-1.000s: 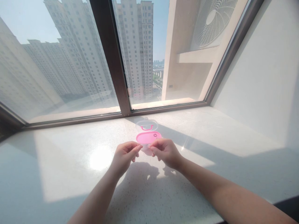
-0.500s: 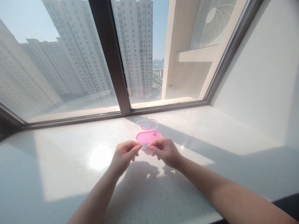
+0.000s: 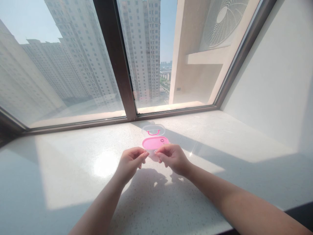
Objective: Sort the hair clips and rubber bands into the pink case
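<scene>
A small pink case [image 3: 153,143] with a clear hinged lid [image 3: 153,130] lies open on the white stone windowsill [image 3: 73,169]. Inside the lid sits a pink U-shaped piece. Just in front of the case, my left hand [image 3: 130,163] and my right hand [image 3: 173,158] meet fingertip to fingertip, each closed in a pinch. Something very small seems to be held between them, too small to name. Both hands hover slightly above the sill, near the case's front edge.
A large window with a dark frame post [image 3: 114,58] runs along the back of the sill. A white wall [image 3: 276,75] closes off the right side. Outside stand tall buildings and a fan unit [image 3: 225,23]. Sunlight falls across the sill.
</scene>
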{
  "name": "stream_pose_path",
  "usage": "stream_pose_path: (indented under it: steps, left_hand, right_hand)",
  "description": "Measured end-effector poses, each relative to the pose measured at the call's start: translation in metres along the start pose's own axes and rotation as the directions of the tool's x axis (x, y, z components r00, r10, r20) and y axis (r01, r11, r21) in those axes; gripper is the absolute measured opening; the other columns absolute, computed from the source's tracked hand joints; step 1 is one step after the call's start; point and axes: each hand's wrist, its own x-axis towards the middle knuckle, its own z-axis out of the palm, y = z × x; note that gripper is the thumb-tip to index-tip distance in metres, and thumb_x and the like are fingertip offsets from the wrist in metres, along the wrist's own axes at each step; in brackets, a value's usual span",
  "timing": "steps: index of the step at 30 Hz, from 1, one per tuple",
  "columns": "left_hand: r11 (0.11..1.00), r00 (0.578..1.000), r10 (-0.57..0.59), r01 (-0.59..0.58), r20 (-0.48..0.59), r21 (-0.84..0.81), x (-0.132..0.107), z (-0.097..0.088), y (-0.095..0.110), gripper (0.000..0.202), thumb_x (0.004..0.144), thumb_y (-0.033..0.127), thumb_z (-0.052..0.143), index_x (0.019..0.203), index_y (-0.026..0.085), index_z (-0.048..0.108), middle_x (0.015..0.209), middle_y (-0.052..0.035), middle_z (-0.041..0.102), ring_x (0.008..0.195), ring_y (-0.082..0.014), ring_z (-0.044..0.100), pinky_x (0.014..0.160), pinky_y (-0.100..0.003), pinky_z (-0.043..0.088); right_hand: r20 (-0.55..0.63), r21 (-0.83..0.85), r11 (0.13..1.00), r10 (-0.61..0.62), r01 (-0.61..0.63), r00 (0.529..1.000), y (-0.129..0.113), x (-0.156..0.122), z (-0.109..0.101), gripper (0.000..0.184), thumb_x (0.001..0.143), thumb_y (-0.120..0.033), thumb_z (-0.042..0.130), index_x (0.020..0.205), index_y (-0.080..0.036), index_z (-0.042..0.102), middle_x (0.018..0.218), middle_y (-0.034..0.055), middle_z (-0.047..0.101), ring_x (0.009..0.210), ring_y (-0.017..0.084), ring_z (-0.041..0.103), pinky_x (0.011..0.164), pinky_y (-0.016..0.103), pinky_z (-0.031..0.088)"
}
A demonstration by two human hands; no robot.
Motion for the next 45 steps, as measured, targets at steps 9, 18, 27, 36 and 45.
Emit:
stream_pose_path:
  steps: [9,18,27,36,45]
  left_hand:
    - [0.993,0.995,0.047,-0.056,0.091,0.102,0.0,0.0,-0.003,0.026,0.08,0.035,0.065,0.066,0.013,0.064,0.054,0.0006,0.055,0.048,-0.0096,0.046,0.048,-0.022,0.036]
    - [0.838,0.949,0.241,-0.309,0.205,0.449,-0.001,0.006,-0.008,0.03,0.086,0.032,0.058,0.062,0.014,0.063,0.055,0.0021,0.049,0.054,-0.0094,0.04,0.052,-0.022,0.031]
    - [0.75,0.909,0.342,-0.416,0.238,0.513,-0.001,0.004,-0.015,0.022,0.083,0.027,0.063,0.065,0.016,0.062,0.059,0.0018,0.056,0.055,-0.0092,0.047,0.054,-0.021,0.036]
    - [0.863,0.937,0.297,-0.345,0.182,0.37,-0.001,0.006,-0.01,0.01,0.078,0.024,0.068,0.073,0.016,0.066,0.065,-0.0013,0.064,0.057,-0.0109,0.053,0.053,-0.021,0.043]
    - [0.906,0.955,0.22,-0.276,0.199,0.32,-0.002,0.007,-0.004,0.008,0.079,0.022,0.067,0.073,0.016,0.067,0.067,-0.0016,0.065,0.057,-0.0102,0.051,0.053,-0.021,0.042]
  right_hand:
    - [0.071,0.029,0.998,0.052,-0.055,0.996,-0.005,-0.001,0.002,0.016,0.083,-0.024,0.06,0.077,-0.013,0.07,0.059,0.0008,0.064,0.043,0.007,0.052,0.039,0.017,0.04]
    - [0.156,-0.143,0.989,0.062,-0.039,0.986,-0.001,-0.001,0.001,0.019,0.085,-0.022,0.056,0.079,-0.014,0.071,0.063,0.0018,0.066,0.048,0.009,0.054,0.045,0.018,0.042]
    - [0.164,-0.278,0.961,0.03,0.017,0.986,-0.002,-0.001,0.001,0.016,0.08,-0.017,0.056,0.072,-0.014,0.07,0.057,0.0003,0.062,0.052,0.011,0.053,0.049,0.021,0.038]
    - [0.164,-0.26,0.966,0.039,0.005,0.986,-0.001,-0.001,0.001,0.015,0.077,-0.016,0.056,0.07,-0.014,0.068,0.055,-0.001,0.059,0.049,0.009,0.046,0.047,0.02,0.034]
    - [0.182,-0.194,0.98,0.089,-0.053,0.979,0.002,-0.001,0.001,0.017,0.081,-0.017,0.053,0.074,-0.014,0.069,0.06,0.0009,0.063,0.05,0.009,0.054,0.047,0.019,0.041]
